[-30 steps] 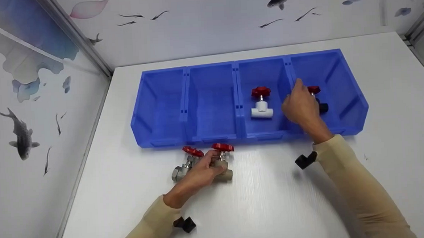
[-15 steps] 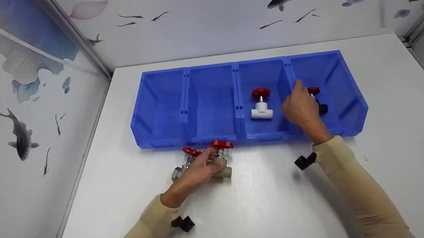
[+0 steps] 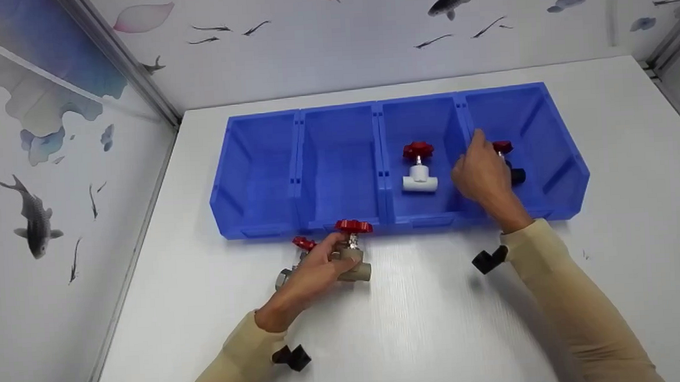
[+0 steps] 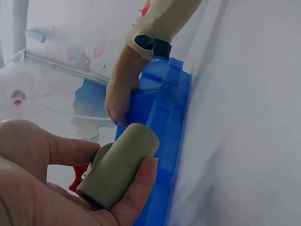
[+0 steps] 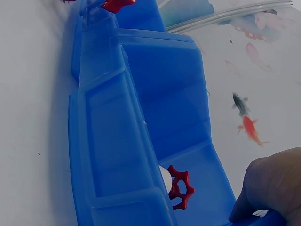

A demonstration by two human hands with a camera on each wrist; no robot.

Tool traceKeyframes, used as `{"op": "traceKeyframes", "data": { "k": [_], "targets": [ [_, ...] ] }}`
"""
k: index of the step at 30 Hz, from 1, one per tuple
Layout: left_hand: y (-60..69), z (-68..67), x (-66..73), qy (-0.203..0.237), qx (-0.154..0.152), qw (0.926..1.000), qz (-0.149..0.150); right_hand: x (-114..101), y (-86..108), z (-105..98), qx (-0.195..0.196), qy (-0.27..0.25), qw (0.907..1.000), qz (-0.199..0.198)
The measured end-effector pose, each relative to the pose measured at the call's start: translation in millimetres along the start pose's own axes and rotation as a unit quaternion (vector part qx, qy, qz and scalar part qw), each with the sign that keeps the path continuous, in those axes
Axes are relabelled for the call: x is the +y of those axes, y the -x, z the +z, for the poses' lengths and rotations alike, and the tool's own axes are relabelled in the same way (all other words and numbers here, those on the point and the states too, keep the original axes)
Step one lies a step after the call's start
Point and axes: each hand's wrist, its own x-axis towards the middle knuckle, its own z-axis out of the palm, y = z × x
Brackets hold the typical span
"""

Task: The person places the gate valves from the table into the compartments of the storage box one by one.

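Valve (image 3: 356, 273), tan, sits in the left hand (image 3: 314, 272), pinched between thumb and fingers, before the blue bins (image 3: 341, 167); inside, the right hand (image 3: 482, 173), fingers I can't read, half-hides a black valve (image 3: 517, 176).

Four valves (image 3: 420, 179), four handwheels (image 3: 353, 226); four bins (image 3: 341, 156)
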Motion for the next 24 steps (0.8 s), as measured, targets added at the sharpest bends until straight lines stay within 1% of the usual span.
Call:
{"op": "traceKeyframes", "data": {
  "k": [6,14,24],
  "targets": [
    [-0.5,-0.3,4.8,0.009,-0.002,0.9999,0.008,0.4,0.3,-0.5,-0.003,-0.004,1.0,0.003],
    [-3.5,-2.3,11.3,0.005,0.013,0.9997,0.018,-0.2,-0.6,0.0,-0.007,-0.01,0.9999,0.009],
    [-10.6,-5.9,22.7,0.047,0.023,0.9987,-0.004,-0.5,0.4,-0.3,-0.005,0.0,1.0,0.001]
  ]
}}
